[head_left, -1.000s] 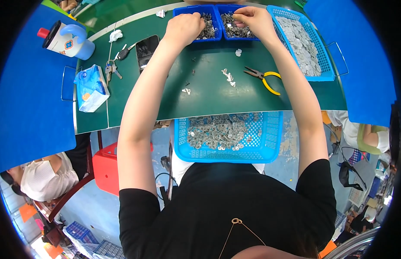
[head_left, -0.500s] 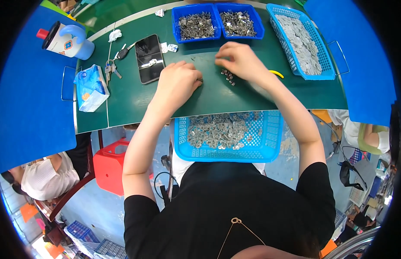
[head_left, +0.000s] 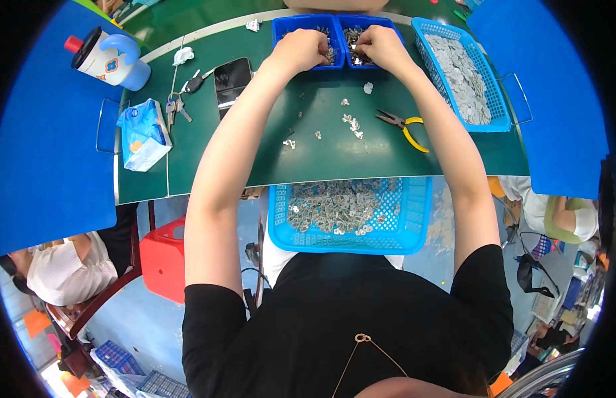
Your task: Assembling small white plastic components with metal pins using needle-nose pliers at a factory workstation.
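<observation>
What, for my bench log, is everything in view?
Bench: one, green, centre
Bins: two, dark blue, far side
Baskets: two, light blue, right and below edge
Small parts: many, silvery, bins, lower basket, centre
Flat pieces: many, pale, right basket
Pliers: one, yellow handles, right
Phone: one, black, left centre
Keys: several, silvery, left
Tumbler: one, white, blue, left
Tissue pack: one, blue, white, left
Scraps: two, white, left
Stool: one, red, floor
People: at least two, white tops, sides
Left hand: one, bare, left bin
Right hand: one, bare, right bin

Left hand (head_left: 301, 50) and right hand (head_left: 384, 48) observed reaching into adjoining blue bins (head_left: 324, 21) at upper centre of frame, yellow-handled pliers (head_left: 402, 123) lying on green bench (head_left: 381, 162) right of centre.
</observation>
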`<state>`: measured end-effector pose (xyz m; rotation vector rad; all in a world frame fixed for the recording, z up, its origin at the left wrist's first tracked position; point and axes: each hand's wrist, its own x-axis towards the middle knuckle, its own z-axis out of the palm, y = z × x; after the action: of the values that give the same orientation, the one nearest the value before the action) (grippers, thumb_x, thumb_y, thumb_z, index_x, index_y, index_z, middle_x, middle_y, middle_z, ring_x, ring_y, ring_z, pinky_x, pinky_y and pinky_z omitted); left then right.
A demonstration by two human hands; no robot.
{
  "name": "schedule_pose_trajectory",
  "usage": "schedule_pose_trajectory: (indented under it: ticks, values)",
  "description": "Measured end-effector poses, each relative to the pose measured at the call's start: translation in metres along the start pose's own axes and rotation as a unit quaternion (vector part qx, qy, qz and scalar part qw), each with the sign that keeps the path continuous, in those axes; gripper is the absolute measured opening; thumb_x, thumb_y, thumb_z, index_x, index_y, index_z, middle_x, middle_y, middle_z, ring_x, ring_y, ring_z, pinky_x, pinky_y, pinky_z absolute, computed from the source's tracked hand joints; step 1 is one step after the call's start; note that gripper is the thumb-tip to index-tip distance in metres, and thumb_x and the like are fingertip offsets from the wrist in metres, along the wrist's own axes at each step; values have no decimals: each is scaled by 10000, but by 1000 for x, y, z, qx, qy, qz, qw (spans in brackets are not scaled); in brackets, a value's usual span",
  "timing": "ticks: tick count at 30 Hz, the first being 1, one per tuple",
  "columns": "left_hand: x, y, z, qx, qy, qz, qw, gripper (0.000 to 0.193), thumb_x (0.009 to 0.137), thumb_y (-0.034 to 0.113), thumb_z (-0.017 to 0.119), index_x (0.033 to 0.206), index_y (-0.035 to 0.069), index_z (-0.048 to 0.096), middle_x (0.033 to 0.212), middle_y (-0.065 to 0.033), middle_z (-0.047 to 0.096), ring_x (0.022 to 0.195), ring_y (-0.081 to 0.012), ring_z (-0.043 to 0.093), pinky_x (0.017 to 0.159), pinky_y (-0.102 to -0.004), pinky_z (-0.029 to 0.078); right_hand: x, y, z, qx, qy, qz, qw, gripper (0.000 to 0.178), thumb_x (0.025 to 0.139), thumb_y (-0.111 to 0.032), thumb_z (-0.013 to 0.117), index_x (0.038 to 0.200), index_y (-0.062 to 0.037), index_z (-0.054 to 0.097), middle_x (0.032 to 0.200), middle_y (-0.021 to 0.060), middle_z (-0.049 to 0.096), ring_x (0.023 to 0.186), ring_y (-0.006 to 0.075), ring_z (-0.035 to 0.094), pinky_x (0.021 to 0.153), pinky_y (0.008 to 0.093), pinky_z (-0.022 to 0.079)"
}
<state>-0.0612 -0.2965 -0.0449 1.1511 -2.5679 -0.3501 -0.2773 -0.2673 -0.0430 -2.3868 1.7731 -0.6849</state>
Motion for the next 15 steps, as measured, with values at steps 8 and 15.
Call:
schedule_pose_trajectory:
  ticks: [8, 15]
  values:
    - [-4, 3, -10, 1, 27, -47, 999, 159, 760, 283, 703, 880, 180, 684, 856, -55, 684, 844, -254, 656, 728, -368, 522, 5, 12, -10, 71, 75, 54, 993, 230, 806, -251, 694, 881, -33, 700, 738, 91, 665, 677, 166, 635, 660, 298, 503]
    - [0, 9, -12, 84, 50, -75, 992, 231, 843, 283, 591, 902, 68, 653, 833, -128, 668, 814, -288, 649, 731, -385, 507, 6, 25, -4, 227, 44, 94, 968, 188, 828, -158, 672, 934, -4, 692, 748, 37, 667, 661, 90, 603, 625, 239, 504]
